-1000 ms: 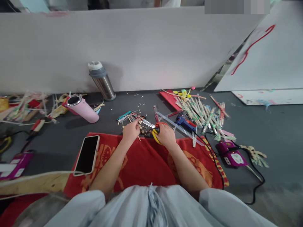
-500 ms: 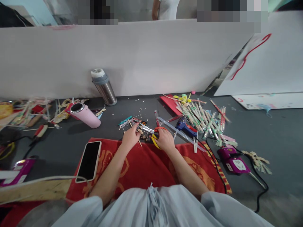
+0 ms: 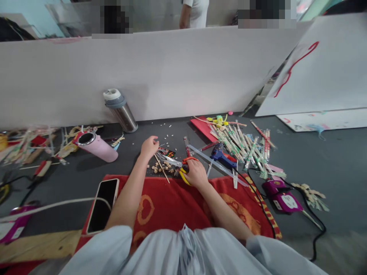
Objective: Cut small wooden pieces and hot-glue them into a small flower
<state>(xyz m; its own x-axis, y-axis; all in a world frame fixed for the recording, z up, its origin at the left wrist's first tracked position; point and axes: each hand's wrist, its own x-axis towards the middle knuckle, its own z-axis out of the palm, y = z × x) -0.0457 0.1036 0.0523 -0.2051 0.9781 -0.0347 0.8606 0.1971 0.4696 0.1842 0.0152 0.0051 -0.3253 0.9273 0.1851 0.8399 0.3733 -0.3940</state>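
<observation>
My right hand (image 3: 196,173) is wrapped round the handles of a pair of scissors (image 3: 172,162), one loop orange and one yellow. The blades point left, over a scatter of small beige bits (image 3: 156,168). Farther left and a little beyond the blades is my left hand (image 3: 149,148), its fingers drawn together; what they hold, if anything, is too small to name. A thin wooden stick (image 3: 162,170) lies slanted between the hands, close to the blade tips. Thin white strips (image 3: 163,154) and a dark, colourful packet (image 3: 168,152) lie behind the scissors.
A red cloth (image 3: 177,202) lies under my forearms, with a phone (image 3: 103,206) at its left. A pink tumbler (image 3: 100,148) and steel flask (image 3: 123,114) stand beyond. Rightward are a blue glue gun (image 3: 222,154), clear strips, wrapped sticks (image 3: 237,139) and a corded purple device (image 3: 282,196).
My left hand has moved left and away from the scissors' blades, uncovering the stick and more beige bits. My right hand still grips the scissors. The view has shifted slightly.
</observation>
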